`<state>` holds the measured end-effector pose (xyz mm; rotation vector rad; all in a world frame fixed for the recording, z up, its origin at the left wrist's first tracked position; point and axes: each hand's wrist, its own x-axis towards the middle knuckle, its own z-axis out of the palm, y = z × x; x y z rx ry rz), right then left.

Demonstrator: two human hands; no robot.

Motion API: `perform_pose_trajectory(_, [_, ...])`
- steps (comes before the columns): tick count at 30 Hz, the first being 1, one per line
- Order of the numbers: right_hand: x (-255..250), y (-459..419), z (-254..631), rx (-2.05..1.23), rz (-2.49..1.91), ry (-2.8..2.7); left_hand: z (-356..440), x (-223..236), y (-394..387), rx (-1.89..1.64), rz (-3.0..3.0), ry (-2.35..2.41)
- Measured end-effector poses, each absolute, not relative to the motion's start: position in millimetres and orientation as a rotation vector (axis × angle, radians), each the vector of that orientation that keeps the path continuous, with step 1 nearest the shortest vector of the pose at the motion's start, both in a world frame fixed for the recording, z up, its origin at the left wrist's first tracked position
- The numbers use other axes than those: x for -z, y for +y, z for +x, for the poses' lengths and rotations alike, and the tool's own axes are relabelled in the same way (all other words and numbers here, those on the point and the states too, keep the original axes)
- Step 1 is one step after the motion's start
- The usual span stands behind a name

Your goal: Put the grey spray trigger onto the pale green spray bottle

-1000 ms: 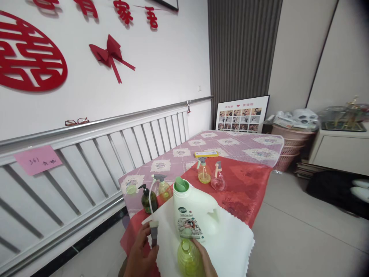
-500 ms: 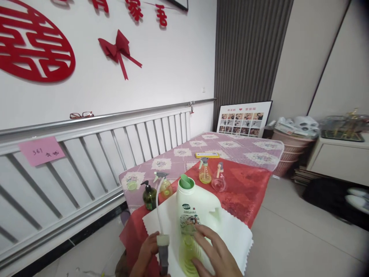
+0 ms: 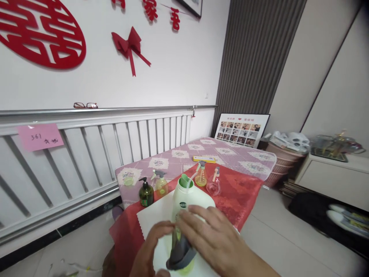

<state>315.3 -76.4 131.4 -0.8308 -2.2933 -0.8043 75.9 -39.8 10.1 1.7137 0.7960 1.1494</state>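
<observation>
A dark grey spray head [image 3: 181,254] is between my hands, low in front of the white jug [image 3: 180,197]. My left hand [image 3: 152,244] curves round its left side, index finger and thumb bent about it. My right hand [image 3: 211,234] lies over its right side, fingers pressed together against it. A pale dip tube [image 3: 190,180] rises above my right fingers, in front of the jug's green mouth [image 3: 184,177]. Just under the spray head shows part of a yellow-green clear bottle [image 3: 186,268]. My hands hide most of that bottle and the jug's label.
Left of the jug stand a dark green pump bottle [image 3: 146,194] and a spray bottle [image 3: 161,186]. Behind it are a yellowish sprayer [image 3: 201,177] and a clear pink one [image 3: 213,186]. A yellow box [image 3: 204,159] lies farther back, near the radiator [image 3: 144,140].
My right hand has left the clear bottle and come over to the spray head. The spray head has moved right, in front of the bottle, its tube now tilted right. The view has shifted.
</observation>
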Motion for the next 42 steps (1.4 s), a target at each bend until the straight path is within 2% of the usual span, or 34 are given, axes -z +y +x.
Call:
perform_pose_trajectory(2, [-129.4,-74.6,333.2,0.759,-0.923,-2.14,76.3,0.2,-33.7,-1.259,1.551,0.878])
perform_pose_trajectory(5, [-120.4,-81.4,361.0,0.517,-1.047,-1.812,83.7,27.7,-21.6,-1.273,1.434,1.106])
perform_pose_trajectory(11, [-95.5,-108.4,378.5,-0.209,-1.165,-0.988,126.0,94.8,-27.4,-0.923,1.66,1.237])
perform_pose_trajectory(15, [-84.1,-103.6,362.5,-0.55,-1.056,-0.814,152.3,114.6,-35.2,-0.836,1.686,1.285])
perform_pose_trajectory(28, [-73.3,-81.8,324.2,-0.699,-1.101,-0.877,163.2,121.4,-36.9,-0.911,1.723,1.259])
perform_pose_trajectory(32, [-67.4,-80.0,321.6,-0.775,-1.114,-0.751,158.9,120.0,-40.0,-0.832,1.776,1.324])
perform_pose_trajectory(37, [-57.7,-83.3,327.8,-0.712,-1.195,-0.627,150.2,122.9,-44.6,-0.711,1.843,1.382])
perform_pose_trajectory(42, [-35.3,-89.3,328.4,-0.756,-1.194,-0.727,146.6,117.1,-47.5,-0.664,1.935,1.389])
